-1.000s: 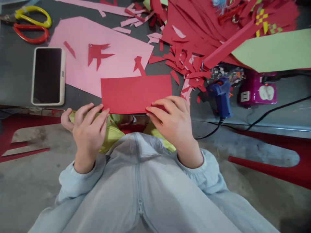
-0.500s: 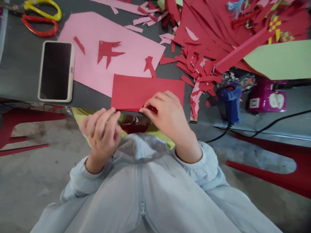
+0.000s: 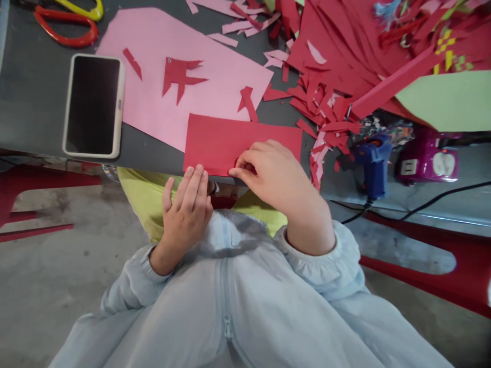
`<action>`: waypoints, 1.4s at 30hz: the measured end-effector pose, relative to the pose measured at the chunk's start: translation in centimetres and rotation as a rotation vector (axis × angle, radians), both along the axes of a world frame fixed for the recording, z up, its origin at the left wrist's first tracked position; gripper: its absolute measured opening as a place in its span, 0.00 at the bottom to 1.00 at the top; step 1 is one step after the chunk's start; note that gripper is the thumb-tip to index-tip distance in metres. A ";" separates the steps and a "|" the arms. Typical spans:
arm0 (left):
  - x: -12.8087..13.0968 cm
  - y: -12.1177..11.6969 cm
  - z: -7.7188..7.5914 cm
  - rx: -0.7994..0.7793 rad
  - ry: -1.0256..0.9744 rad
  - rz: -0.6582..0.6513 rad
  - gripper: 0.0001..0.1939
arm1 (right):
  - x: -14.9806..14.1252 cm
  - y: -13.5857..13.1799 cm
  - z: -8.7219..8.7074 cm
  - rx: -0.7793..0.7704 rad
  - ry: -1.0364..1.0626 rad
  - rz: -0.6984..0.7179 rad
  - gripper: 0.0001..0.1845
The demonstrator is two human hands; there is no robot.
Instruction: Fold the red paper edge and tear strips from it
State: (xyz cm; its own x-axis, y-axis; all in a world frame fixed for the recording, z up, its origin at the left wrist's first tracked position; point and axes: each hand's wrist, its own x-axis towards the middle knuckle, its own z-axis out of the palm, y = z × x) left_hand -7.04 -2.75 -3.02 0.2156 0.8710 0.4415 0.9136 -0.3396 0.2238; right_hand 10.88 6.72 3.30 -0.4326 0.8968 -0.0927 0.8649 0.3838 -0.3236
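A sheet of red paper lies at the front edge of the dark table, partly over a larger pink sheet. My right hand rests on its right half, thumb and forefinger pinched on the near edge. My left hand lies flat with fingers stretched out, the fingertips touching the near left edge of the red paper. On the pink sheet are a red fish-shaped cutout with a small eye, a red strip and another red scrap.
A phone lies at the left, with red and yellow scissors beyond it. Red and pink paper scraps are heaped at the right. Nearby are a blue glue gun, a purple device, a black cord and green paper.
My left hand has moved right and flattened, its fingertips coming onto the red paper's near edge. My right hand keeps its pinch. The whole view has shifted slightly.
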 end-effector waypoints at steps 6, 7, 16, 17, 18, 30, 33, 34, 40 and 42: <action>0.2 -0.3 -0.3 0.000 0.017 0.012 0.35 | 0.0 0.0 -0.2 0.020 -0.024 0.022 0.12; 0.2 -0.3 -0.3 0.000 0.024 0.014 0.35 | 0.0 0.0 -0.2 0.027 -0.026 0.024 0.12; 0.3 -0.4 -0.1 -0.012 0.044 0.058 0.33 | -0.2 0.1 0.2 -0.001 -0.059 0.015 0.12; 0.3 -0.4 0.0 -0.012 0.060 0.065 0.33 | -0.2 0.1 0.3 0.001 -0.059 0.012 0.13; 0.4 -0.4 0.0 -0.013 0.070 0.074 0.33 | -0.2 0.0 0.2 0.007 -0.060 0.009 0.13; 0.8 -0.4 0.1 -0.110 0.012 0.094 0.34 | -0.4 -0.4 0.2 0.032 -0.104 -0.050 0.14; 0.9 -0.4 0.3 -0.119 0.038 0.091 0.35 | -0.2 -0.5 0.2 0.035 -0.108 -0.064 0.14; 0.9 -0.5 0.4 -0.119 0.049 0.086 0.35 | -0.1 -0.6 0.2 0.040 -0.105 -0.065 0.14; 1.4 -0.7 0.3 -0.095 0.077 0.073 0.38 | 2.2 -1.6 -0.3 0.090 -0.031 -0.075 0.14; 1.6 -0.7 0.3 -0.118 0.051 0.089 0.39 | 3.2 -2.0 -0.5 0.102 -0.015 -0.101 0.15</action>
